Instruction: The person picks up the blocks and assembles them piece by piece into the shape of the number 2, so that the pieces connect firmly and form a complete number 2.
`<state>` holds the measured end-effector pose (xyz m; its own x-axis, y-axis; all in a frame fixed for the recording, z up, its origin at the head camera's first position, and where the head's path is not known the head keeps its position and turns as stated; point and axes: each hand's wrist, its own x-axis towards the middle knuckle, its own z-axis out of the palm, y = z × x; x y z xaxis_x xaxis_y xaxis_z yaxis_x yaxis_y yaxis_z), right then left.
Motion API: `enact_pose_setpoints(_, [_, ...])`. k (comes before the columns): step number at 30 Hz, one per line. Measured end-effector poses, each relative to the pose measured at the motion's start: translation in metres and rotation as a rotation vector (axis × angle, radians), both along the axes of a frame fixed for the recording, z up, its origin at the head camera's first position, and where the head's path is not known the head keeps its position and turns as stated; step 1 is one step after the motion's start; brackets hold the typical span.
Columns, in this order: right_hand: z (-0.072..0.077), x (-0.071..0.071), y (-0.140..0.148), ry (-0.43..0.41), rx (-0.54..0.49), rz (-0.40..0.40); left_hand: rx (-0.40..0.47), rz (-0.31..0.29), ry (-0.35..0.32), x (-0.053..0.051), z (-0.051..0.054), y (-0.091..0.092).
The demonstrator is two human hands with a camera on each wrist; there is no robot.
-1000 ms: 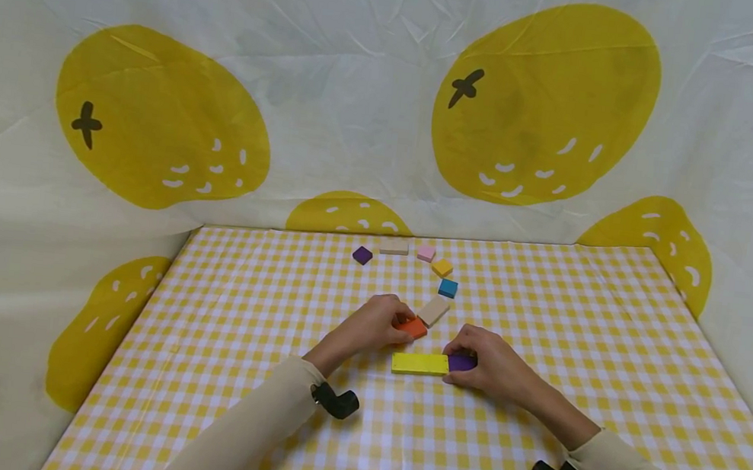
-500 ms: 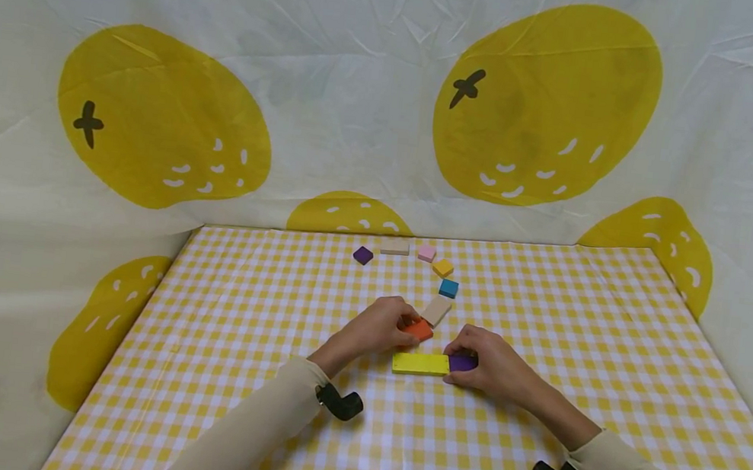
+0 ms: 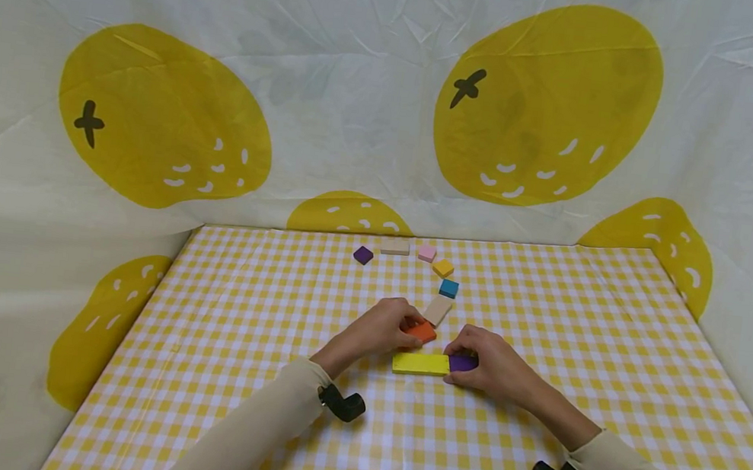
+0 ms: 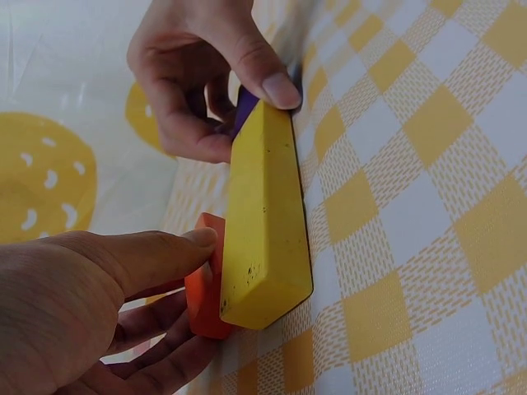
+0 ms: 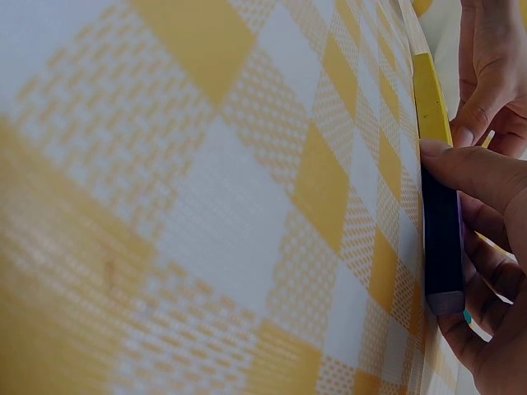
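Six far blocks (image 3: 443,268) look settled, two not: my left hand (image 3: 380,327) pinches an orange block (image 3: 423,333), my right hand (image 3: 489,362) a purple block (image 3: 462,363).

A pale, creased sheet (image 3: 348,109) is hanging behind and along both sides, showing large yellow fruit prints (image 3: 557,85) with white flecks (image 3: 505,167), two also bearing dark crosses (image 3: 468,88). A yellow-and-white checked cloth (image 3: 612,352) is spreading out below, meeting the sheet at its far edge, and soft light is falling over both.
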<state>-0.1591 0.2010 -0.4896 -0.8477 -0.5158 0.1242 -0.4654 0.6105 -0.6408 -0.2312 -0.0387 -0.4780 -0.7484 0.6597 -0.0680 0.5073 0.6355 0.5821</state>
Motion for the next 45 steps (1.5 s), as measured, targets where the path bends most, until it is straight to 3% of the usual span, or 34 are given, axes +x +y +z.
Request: enact_pose_setpoints(45, [-0.001,-0.001,0.0002,0.024,-0.005,0.01,-0.006,-0.018,-0.001,0.0034,0.0012,0.0039])
